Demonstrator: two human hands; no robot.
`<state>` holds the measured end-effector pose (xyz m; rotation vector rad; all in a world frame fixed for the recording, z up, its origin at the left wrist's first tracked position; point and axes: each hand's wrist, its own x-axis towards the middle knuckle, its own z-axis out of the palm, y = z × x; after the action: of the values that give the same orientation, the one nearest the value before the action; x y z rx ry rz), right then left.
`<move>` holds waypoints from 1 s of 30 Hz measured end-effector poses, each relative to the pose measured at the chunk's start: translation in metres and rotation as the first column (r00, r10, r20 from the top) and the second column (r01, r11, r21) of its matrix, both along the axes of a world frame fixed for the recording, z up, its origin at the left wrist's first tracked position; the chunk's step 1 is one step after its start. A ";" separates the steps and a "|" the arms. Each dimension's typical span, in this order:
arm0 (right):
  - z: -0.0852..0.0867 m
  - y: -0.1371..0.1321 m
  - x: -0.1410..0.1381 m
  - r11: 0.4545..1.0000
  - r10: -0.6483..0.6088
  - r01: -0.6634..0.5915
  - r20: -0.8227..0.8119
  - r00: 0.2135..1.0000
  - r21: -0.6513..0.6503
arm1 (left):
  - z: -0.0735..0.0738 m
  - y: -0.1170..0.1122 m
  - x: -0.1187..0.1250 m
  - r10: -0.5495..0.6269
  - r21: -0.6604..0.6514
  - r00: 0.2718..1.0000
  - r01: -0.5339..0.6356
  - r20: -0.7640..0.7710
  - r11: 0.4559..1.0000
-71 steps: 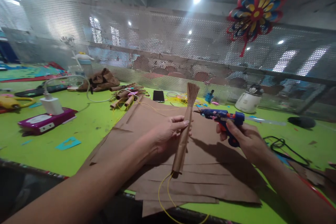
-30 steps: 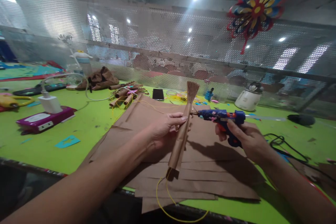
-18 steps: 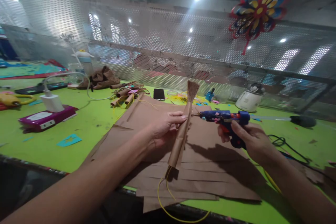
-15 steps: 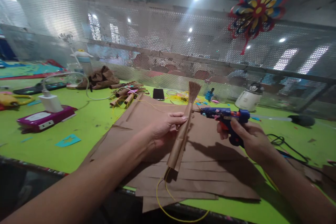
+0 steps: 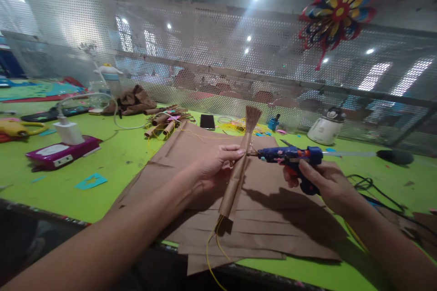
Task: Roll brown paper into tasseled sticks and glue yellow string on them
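Observation:
My left hand (image 5: pixel 213 167) grips a rolled brown paper tube (image 5: pixel 236 177) held upright and tilted, its top cut into a fanned fringe (image 5: pixel 253 118). A yellow wire (image 5: pixel 213 245) trails from the tube's lower end. My right hand (image 5: pixel 324 182) is wrapped round the grip of a blue glue gun (image 5: pixel 290 155) with a finger on the trigger. The gun's nozzle touches the tube just below the fringe. Both hands hover over a stack of brown paper sheets (image 5: pixel 273 227) on the green table (image 5: pixel 116 163).
A pile of similar brown paper rolls (image 5: pixel 164 122) lies behind the sheets, beside a black phone (image 5: pixel 206 122). A purple power strip with a white charger (image 5: pixel 63 150) sits left. A white round device (image 5: pixel 324 129) and black cables (image 5: pixel 372 191) are right. A perforated metal screen with a paper pinwheel (image 5: pixel 339 7) backs the table.
The glue gun moved left and slightly down until its nozzle met the tube under the fringe. My left hand kept the tube almost still.

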<state>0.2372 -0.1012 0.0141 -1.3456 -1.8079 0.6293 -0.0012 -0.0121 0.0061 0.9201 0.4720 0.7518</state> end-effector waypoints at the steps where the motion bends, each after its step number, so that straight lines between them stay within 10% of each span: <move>1: 0.001 0.000 0.000 1.000 0.005 -0.005 0.016 1.000 -0.007 | 0.000 0.000 0.000 0.001 0.003 1.000 -0.001 -0.001 1.000; 30: 0.004 -0.001 -0.007 0.995 -0.074 0.070 0.050 0.996 0.066 | 0.001 -0.003 0.002 -0.002 0.003 1.000 0.002 0.009 1.000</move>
<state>0.2300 -0.1026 0.0179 -1.3890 -1.7967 0.4981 0.0005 -0.0148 0.0071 0.9195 0.4619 0.7551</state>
